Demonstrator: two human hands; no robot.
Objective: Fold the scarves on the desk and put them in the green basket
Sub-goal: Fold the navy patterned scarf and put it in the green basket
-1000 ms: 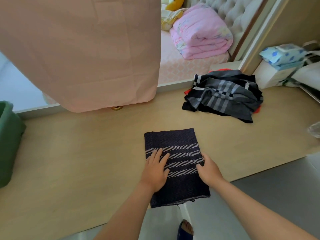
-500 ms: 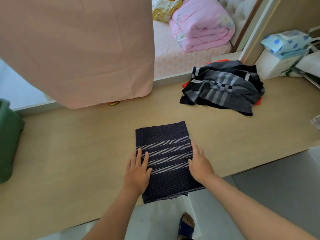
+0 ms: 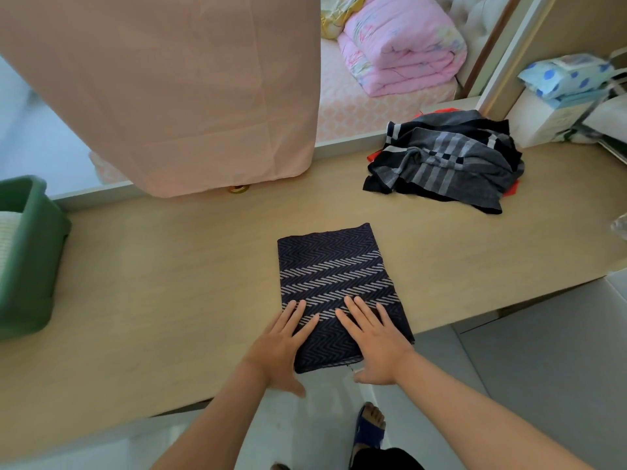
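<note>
Both grips lie flat with fingers straight, curled round nothing; the left grip point(image 3: 281, 344) presses the near left edge of the folded scarf point(image 3: 325, 262), part of its palm on the table point(image 3: 152, 283); the right grip point(image 3: 373, 340) presses the scarf's near right part, its thumb out past the table edge; the scarf, dark with pale chevron bands, reaches away from the fingertips, its near end at the table edge; far left of the grips stands the green basket point(image 3: 30, 259), on the table, something pale inside; beyond and right of the grips lies a loose pile point(image 3: 448, 161) of grey striped scarves, red showing beneath; beyond and left hangs a pink curtain point(image 3: 169, 79); below the right grip, a foot point(image 3: 369, 425) in a blue slipper on the floor.
</note>
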